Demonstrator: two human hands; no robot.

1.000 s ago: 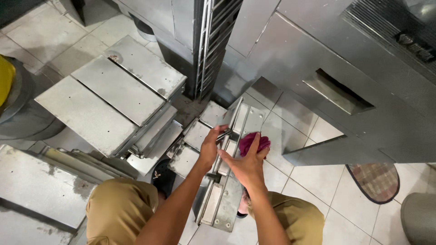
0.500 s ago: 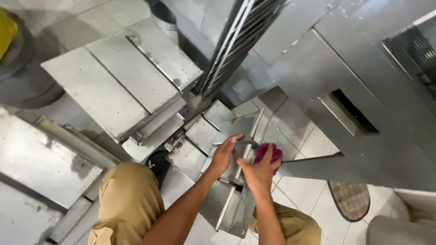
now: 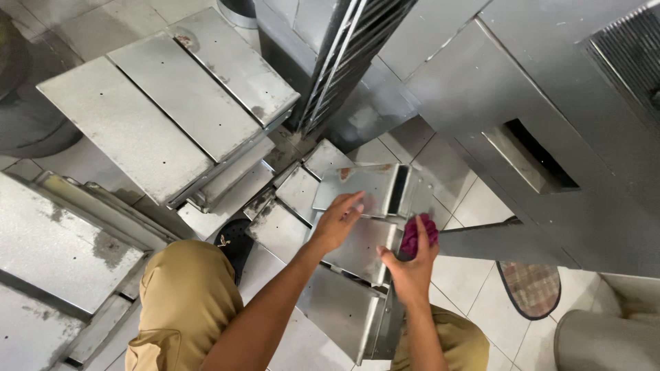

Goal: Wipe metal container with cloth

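A folded stainless-steel panel [image 3: 357,254] stands tilted on the tiled floor between my knees. My left hand [image 3: 337,221] lies flat on its upper face with the fingers spread, steadying it. My right hand [image 3: 411,266] grips a crumpled magenta cloth [image 3: 416,232] and presses it against the panel's right edge, beside a dark slot [image 3: 398,189]. My tan trousers [image 3: 182,302] show at the bottom of the view.
Several flat steel sheets [image 3: 158,103] are stacked at the left. A large steel cabinet with a rectangular opening [image 3: 533,158] fills the right. A wire rack [image 3: 350,55] leans at top centre. A checked mat [image 3: 533,288] lies on the floor tiles at right.
The view has shifted and drawn closer. My left hand has moved from gripping the panel's edge to lying flat on its face. The cloth hand stays at the right edge.
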